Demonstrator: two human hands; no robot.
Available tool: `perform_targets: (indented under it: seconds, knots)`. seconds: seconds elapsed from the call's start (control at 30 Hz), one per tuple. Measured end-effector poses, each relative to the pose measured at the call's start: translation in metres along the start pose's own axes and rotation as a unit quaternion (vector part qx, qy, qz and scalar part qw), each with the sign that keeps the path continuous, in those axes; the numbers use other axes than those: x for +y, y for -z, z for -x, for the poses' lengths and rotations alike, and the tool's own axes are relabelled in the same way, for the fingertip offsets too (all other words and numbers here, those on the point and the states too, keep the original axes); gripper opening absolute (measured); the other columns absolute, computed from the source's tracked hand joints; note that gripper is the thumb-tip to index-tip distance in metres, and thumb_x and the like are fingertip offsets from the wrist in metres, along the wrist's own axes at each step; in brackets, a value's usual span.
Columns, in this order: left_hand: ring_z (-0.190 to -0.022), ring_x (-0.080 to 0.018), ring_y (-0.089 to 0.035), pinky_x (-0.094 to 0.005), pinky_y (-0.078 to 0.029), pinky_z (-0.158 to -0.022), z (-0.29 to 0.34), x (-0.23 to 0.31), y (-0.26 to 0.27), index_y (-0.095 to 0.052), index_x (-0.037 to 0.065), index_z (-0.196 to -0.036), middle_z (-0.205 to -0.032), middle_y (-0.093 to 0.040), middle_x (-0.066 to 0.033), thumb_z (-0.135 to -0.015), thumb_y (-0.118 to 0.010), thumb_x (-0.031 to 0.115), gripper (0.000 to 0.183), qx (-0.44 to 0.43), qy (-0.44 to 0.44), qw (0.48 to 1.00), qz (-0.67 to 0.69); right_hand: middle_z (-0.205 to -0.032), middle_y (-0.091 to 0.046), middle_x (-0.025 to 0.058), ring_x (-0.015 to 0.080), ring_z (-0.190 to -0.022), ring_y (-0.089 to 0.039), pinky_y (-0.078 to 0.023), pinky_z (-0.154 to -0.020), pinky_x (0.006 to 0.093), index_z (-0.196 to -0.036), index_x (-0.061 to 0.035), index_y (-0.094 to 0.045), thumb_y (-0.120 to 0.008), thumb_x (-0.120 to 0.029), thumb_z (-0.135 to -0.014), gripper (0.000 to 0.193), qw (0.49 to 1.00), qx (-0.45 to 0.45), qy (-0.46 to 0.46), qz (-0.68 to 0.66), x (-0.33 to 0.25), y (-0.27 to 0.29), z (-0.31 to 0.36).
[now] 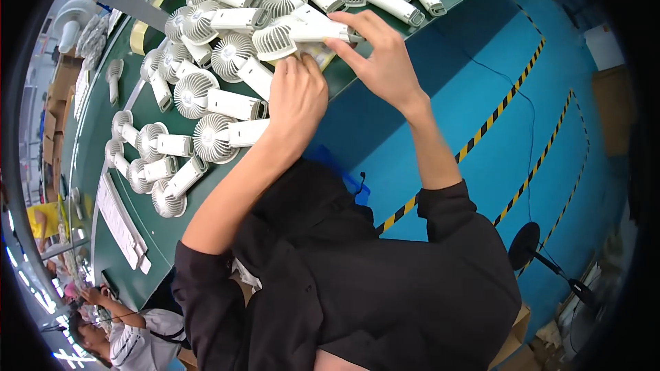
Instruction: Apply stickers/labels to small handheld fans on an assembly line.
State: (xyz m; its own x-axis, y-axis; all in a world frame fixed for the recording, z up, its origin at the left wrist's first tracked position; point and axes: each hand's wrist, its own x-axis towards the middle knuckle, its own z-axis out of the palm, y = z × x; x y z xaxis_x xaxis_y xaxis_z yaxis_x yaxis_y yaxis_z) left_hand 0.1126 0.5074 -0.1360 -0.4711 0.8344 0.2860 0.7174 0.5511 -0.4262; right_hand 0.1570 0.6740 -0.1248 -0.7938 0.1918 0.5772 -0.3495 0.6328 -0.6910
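Observation:
A white handheld fan [323, 30] lies tilted over the front edge of the pile, its round grille to the left. My right hand [385, 58] pinches the end of its handle between thumb and fingers. Just below the fan head is my left hand [299, 89], fingers bent and close together. Its fingertips meet the fan's lower rim and a pale yellow sheet [323, 55], so what they grip, if anything, is hidden. More white handheld fans [234, 55] lie heaped around both hands.
The fans rest on a green table [199, 216], with a flat white strip [122, 223] near its left end. Another person [141, 333] works at lower left. Black-and-yellow tape [505, 99] marks the blue floor [447, 89]. A black round-headed stand [526, 246] is at right.

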Motion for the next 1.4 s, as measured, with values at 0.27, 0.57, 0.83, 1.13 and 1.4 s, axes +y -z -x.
perform_targets:
  seconds: [0.27, 0.57, 0.83, 1.13, 1.4]
  knots:
    - [-0.068, -0.023, -0.073, -0.0358, -0.055, -0.057, -0.023, -0.026, 0.029, -0.072, 0.009, -0.073, -0.072, -0.071, -0.0105, -0.077, -0.065, 0.007, 0.008, -0.087, -0.04, 0.995, 0.022, -0.103, -0.063, 0.0211, 0.0408, -0.093, -0.062, -0.051, -0.08, 0.042, -0.117, 0.0021, -0.062, -0.071, -0.015, -0.088, 0.034, 0.997, 0.02, 0.073, -0.001, -0.003, 0.005, -0.005]
    - [-0.066, -0.0324, -0.069, -0.0421, -0.054, -0.057, -0.011, -0.036, 0.028, -0.07, 0.001, -0.086, -0.072, -0.067, -0.0182, -0.087, -0.065, 0.019, 0.019, -0.057, 0.0, 0.976, 0.212, -0.103, -0.068, 0.0091, 0.0267, -0.087, -0.066, -0.052, -0.079, 0.034, -0.118, -0.0063, -0.069, -0.074, -0.024, -0.088, 0.035, 0.995, 0.018, 0.086, 0.046, 0.006, -0.003, 0.004]
    - [-0.07, -0.0241, -0.068, -0.0372, -0.052, -0.064, 0.013, -0.019, 0.033, -0.063, -0.002, -0.086, -0.071, -0.067, -0.0125, -0.073, -0.065, 0.011, 0.018, 0.081, -0.083, 0.989, 0.095, -0.106, -0.07, 0.0104, 0.0232, -0.094, -0.067, -0.052, -0.084, 0.0315, -0.118, -0.0055, -0.07, -0.076, -0.012, -0.084, 0.035, 0.999, -0.04, 0.007, 0.01, 0.013, 0.003, 0.008]
    - [-0.066, -0.0331, -0.067, -0.0432, -0.052, -0.062, 0.003, -0.052, 0.025, -0.071, 0.003, -0.08, -0.066, -0.066, -0.0157, -0.091, -0.066, 0.04, 0.039, -0.06, 0.133, 0.896, 0.421, -0.111, -0.068, 0.0104, 0.0208, -0.102, -0.066, -0.05, -0.091, 0.0317, -0.12, -0.005, -0.069, -0.076, -0.009, -0.085, 0.036, 0.999, -0.032, -0.006, -0.008, 0.019, -0.004, 0.008]
    - [-0.069, -0.0231, -0.07, -0.0365, -0.054, -0.068, -0.021, -0.075, 0.004, -0.076, 0.001, -0.097, -0.076, -0.071, -0.0169, -0.082, -0.077, 0.041, 0.042, -0.183, 0.057, 0.843, 0.502, -0.113, -0.068, 0.0078, 0.0158, -0.105, -0.063, -0.048, -0.094, 0.0292, -0.121, -0.0051, -0.068, -0.076, -0.013, -0.086, 0.037, 0.996, -0.08, -0.033, 0.016, 0.013, 0.008, -0.004]
